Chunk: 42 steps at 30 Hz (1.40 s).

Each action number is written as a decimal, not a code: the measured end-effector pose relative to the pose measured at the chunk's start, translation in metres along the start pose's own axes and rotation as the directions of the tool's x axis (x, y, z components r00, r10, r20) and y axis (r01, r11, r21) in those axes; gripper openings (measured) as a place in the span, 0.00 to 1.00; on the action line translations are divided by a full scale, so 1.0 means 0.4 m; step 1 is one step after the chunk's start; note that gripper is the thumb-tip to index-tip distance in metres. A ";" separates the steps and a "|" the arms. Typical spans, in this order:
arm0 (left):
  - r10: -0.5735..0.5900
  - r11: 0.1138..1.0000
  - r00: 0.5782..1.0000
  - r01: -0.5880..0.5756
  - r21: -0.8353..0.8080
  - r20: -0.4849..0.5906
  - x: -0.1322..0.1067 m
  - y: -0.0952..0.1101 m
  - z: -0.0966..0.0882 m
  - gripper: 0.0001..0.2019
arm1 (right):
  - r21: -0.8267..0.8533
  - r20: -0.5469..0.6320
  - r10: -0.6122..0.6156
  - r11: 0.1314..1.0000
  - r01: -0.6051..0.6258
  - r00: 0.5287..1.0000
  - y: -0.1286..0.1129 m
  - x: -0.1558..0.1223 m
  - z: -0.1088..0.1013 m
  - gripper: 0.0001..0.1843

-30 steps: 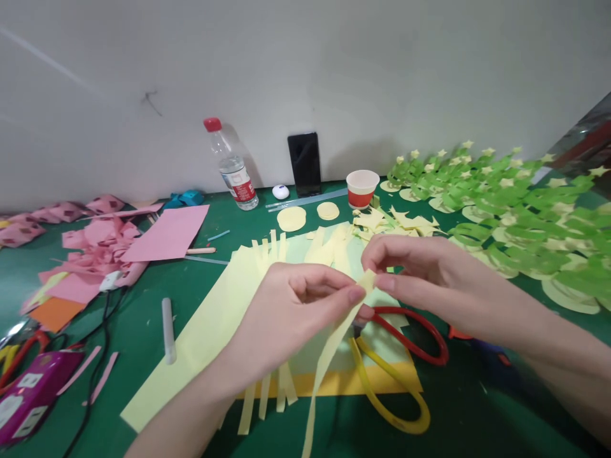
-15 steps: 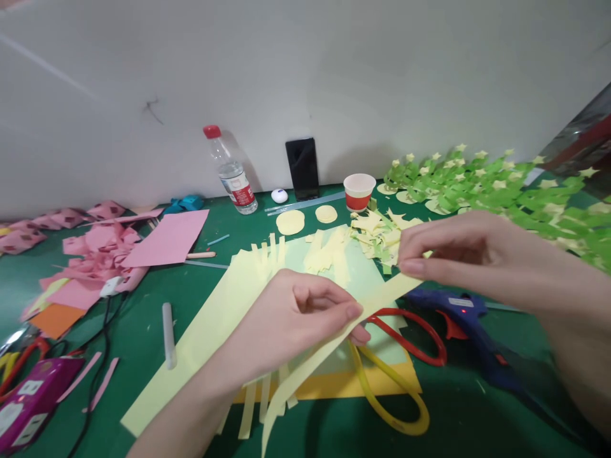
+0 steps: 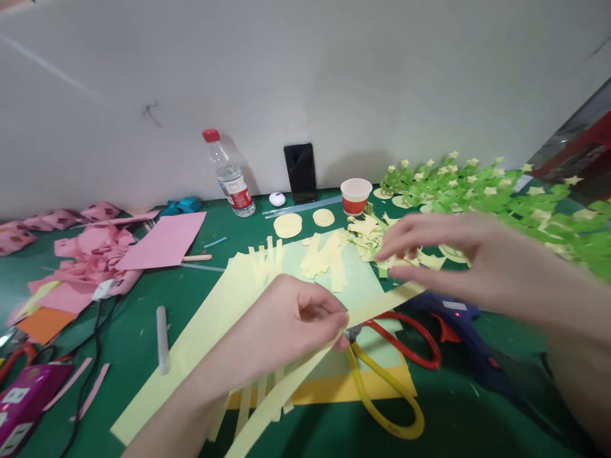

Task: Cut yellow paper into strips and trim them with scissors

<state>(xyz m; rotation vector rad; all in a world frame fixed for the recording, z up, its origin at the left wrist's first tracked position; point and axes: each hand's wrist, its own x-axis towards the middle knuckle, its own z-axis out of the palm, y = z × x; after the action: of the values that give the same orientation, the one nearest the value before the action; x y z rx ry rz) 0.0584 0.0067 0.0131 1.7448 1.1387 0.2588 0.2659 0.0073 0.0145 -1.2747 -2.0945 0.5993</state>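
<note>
Between thumb and fingers, my left hand (image 3: 298,324) pinches a long pale-yellow paper strip (image 3: 291,383), which slants from the bottom edge up to the right. My right hand (image 3: 443,254) is just above the strip's upper end, thumb and fingers apart, holding nothing; it is slightly blurred. Under the strip lie scissors (image 3: 387,381) with one yellow and one red handle, their blades hidden by my left hand. Pale-yellow and light-green paper sheets (image 3: 367,280) spread beneath, with several cut strips (image 3: 329,257) on top. A blue glue gun (image 3: 470,324) rests below my right hand.
Paper scraps (image 3: 367,232), a paper cup (image 3: 356,196), a phone (image 3: 300,173) and a water bottle (image 3: 233,184) stand or lie along the wall. Green paper plants with stars (image 3: 487,184) fill the right. Pink paper (image 3: 165,240), a glue stick (image 3: 163,340) and a purple power strip (image 3: 31,407) are left.
My right hand has let go of the strip's upper end and opened, its fingers spreading. My left hand still pinches the strip, which now lies straighter toward the bottom left.
</note>
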 end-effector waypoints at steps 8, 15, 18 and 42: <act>0.061 0.982 0.998 -0.054 0.179 -0.035 -0.002 -0.017 0.024 0.14 | 0.044 0.363 0.084 0.993 -0.108 0.928 -0.039 0.002 0.087 0.08; 0.020 0.993 1.000 -0.019 0.115 -0.009 -0.005 -0.014 0.029 0.12 | 0.043 0.417 0.157 0.981 -0.191 0.895 -0.033 0.002 0.089 0.05; -0.020 0.999 0.999 0.019 0.027 0.034 -0.013 0.001 0.006 0.10 | 0.026 0.391 0.196 0.974 -0.224 0.899 -0.005 -0.001 0.049 0.06; 0.041 0.973 0.999 -0.047 0.226 0.029 -0.019 -0.012 0.007 0.13 | 0.202 0.375 0.085 0.965 -0.170 0.923 -0.050 0.000 0.116 0.06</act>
<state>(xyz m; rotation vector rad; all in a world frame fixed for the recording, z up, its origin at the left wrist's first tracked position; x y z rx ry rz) 0.0533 -0.0009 0.0101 1.9702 1.1486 0.1371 0.2210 -0.0046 -0.0057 -1.2451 -2.1582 1.1818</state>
